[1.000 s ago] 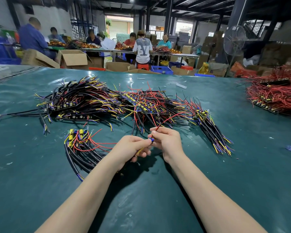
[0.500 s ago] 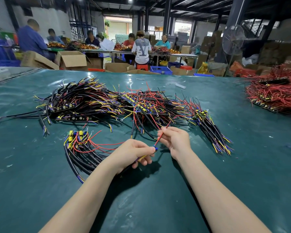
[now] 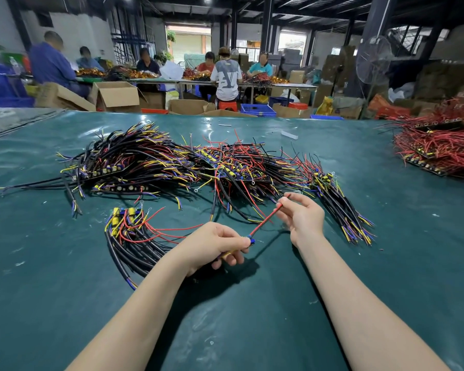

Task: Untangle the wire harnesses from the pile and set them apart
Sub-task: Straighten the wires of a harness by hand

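Observation:
A tangled pile of wire harnesses [image 3: 188, 167] with black, red, yellow and blue wires lies across the middle of the green table [image 3: 252, 317]. A smaller set-apart bundle [image 3: 129, 236] lies to the near left of it. My left hand [image 3: 214, 247] pinches one harness at its blue end piece, with a black cable trailing under the palm. My right hand [image 3: 300, 218] pinches the far end of that harness's red wire [image 3: 265, 219], which runs taut between both hands just above the table.
A second bundle of harnesses [image 3: 343, 207] lies right of my right hand. A heap of red wires [image 3: 439, 148] sits at the far right. Beyond the table's far edge stand cardboard boxes [image 3: 115, 96], a fan [image 3: 374, 60] and several seated people at another table.
My hands have drawn apart: the right hand slid up and right along the red wire, and the left hand dropped slightly. The red wire now shows stretched between them.

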Demonstrator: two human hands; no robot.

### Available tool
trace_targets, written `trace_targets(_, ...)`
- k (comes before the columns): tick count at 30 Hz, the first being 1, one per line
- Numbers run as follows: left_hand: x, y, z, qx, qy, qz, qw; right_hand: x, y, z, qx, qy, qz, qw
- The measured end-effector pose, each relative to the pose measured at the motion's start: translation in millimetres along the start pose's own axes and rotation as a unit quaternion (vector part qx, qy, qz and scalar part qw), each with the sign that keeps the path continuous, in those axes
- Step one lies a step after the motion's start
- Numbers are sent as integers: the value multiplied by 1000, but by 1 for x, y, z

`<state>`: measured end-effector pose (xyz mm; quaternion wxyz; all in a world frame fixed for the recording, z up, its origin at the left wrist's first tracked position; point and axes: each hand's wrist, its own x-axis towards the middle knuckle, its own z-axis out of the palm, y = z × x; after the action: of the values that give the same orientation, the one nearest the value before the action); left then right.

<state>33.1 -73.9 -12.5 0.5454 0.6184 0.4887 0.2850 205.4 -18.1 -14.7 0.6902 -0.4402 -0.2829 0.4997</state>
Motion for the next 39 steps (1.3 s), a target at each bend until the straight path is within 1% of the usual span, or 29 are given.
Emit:
trace_targets(5, 0, 0, -1, -2, -4, 2, 1000, 2, -1, -2, 22, 4, -14, 1000)
trace_targets(13, -3, -1, -1, -5, -27, 11, 1000, 7, -5, -8, 40, 13, 19, 999)
trace_targets(18, -2, -2, 0, -35, -18, 9, 999, 11, -4, -8, 34, 25, 9, 999)
trace_targets(20, -2, -3, 0, -48, -2, 9, 999, 12, -3, -9, 62, 18, 28, 998)
trace_targets(22, -1, -3, 0, -78, 21, 12, 997, 11, -5, -10, 94, -2, 69, 993)
trace_targets(24, 0, -4, 1, -111, 34, 18, 993, 7, -6, -8, 75, -23, 111, 991)
trace_targets(26, 1, -4, 2, -129, 43, 22, 990, 2, -4, -3, -5, -50, 127, 991)
trace_targets(28, 2, -5, 3, -136, 56, 22, 989, -6, -2, 5, -94, -103, 139, 980)
trace_targets(30, 4, -6, 3, -139, 60, 22, 988, -14, 0, 11, -140, -171, 151, 963)
trace_targets(32, 5, -7, 3, -131, 60, 24, 989, -18, 3, 13, -157, -210, 139, 955)
trace_targets(33, 5, -8, 3, -125, 59, 25, 990, -18, 5, 14, -157, -212, 129, 956)
trace_targets(35, 4, -8, 1, -113, 48, 24, 992, -17, 6, 13, -139, -187, 114, 966)
trace_targets(39, 2, -7, -1, -112, 14, 17, 993, -4, 1, 2, -114, -95, 75, 986)
